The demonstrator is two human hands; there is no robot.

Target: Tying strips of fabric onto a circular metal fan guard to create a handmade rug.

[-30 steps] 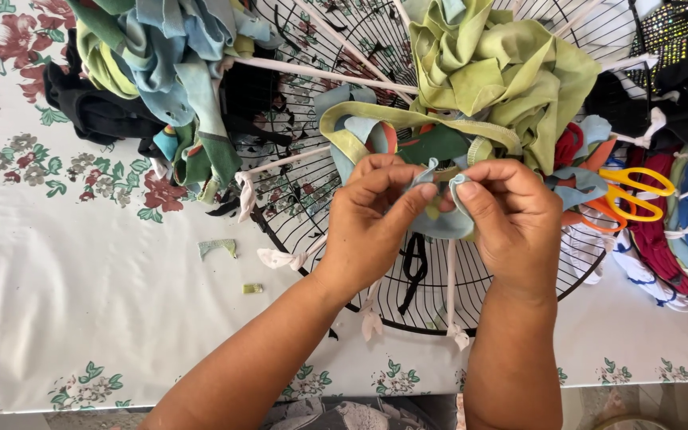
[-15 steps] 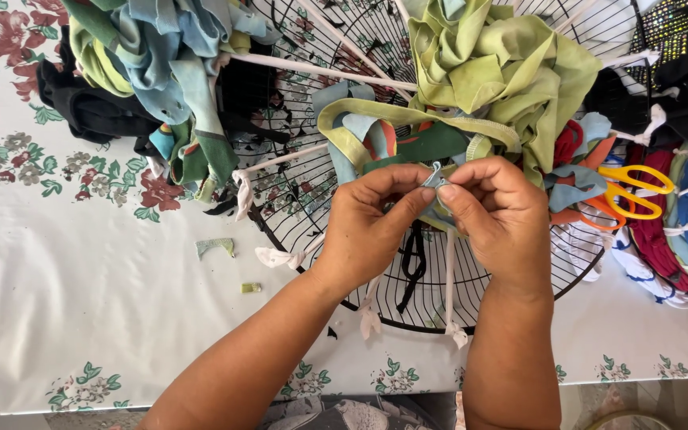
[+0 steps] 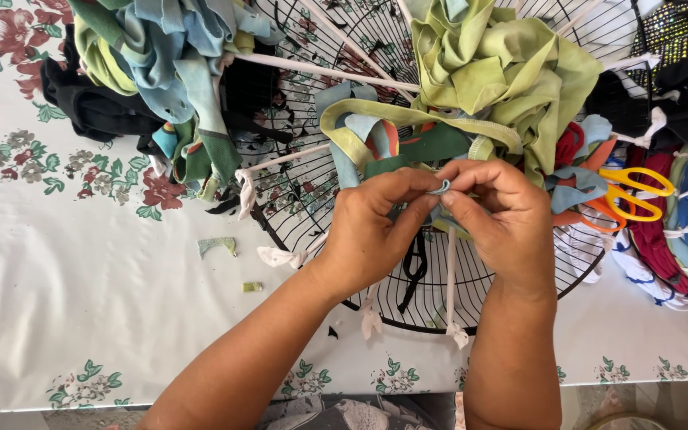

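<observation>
A: Start from the black wire fan guard (image 3: 408,306) lying flat on the flowered tablecloth (image 3: 65,302). What are the two hands doing over it?

B: Both sit above the guard's middle. The left hand (image 3: 376,231) and the right hand (image 3: 503,219) meet fingertip to fingertip, each pinched shut on one thin grey-blue fabric strip (image 3: 440,188), which pokes up between the thumbs.

A: How many cloth piles hang on the guard?

B: Two that I can count. A yellow-green pile (image 3: 495,72) sits on the guard's far rim, just beyond the hands, with a long green loop drooping from it. A blue and green pile (image 3: 161,64) lies at the guard's far left edge, partly on the cloth.

A: Anything tied to the wires?

B: White strips (image 3: 451,287) run across the guard like spokes. I count at least four, with knotted ends at the near rim.

A: And tools?

B: One pair of scissors (image 3: 631,195), orange and yellow handled, at the guard's right edge, near the right hand but not touching it. Right of the guard lies a striped heap of finished red, blue and white weaving (image 3: 678,231). Left of the guard, two small scraps (image 3: 216,245) lie on the cloth.
</observation>
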